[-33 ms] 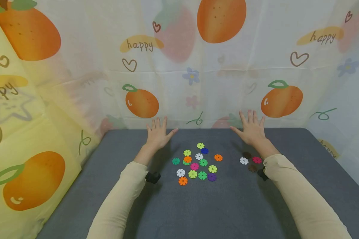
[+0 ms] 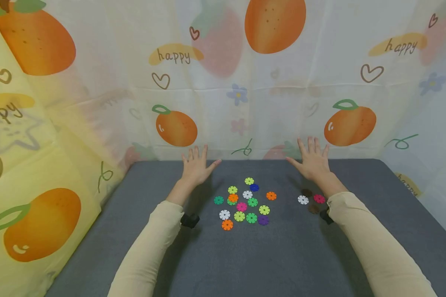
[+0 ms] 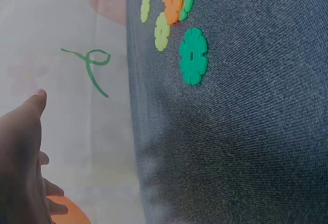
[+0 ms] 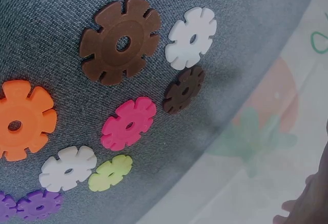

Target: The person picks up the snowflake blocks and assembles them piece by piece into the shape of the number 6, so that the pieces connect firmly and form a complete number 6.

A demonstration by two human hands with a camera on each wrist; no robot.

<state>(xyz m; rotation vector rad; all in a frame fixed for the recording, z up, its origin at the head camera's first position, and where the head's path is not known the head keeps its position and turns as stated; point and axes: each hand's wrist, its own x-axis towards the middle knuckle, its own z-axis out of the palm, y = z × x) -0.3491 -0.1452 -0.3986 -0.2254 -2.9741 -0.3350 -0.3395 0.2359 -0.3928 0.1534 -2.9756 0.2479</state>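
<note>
My left hand is held out near the table's far edge, fingers spread and holding nothing. Likewise spread and bare, my right hand is at the far edge on the other side. Between the arms lie several flat notched plastic discs, among them an orange disc, a pink disc and a purple disc. Nearest the left hand is a teal-green disc. By the right wrist are a white disc, a red-pink disc and two brown ones; the right wrist view shows a large brown disc close up.
A dark grey cloth covers the table. Behind it hangs a pale curtain printed with fruit, and a yellow stretch of it borders the left side. Each wrist wears a black camera, such as the left one.
</note>
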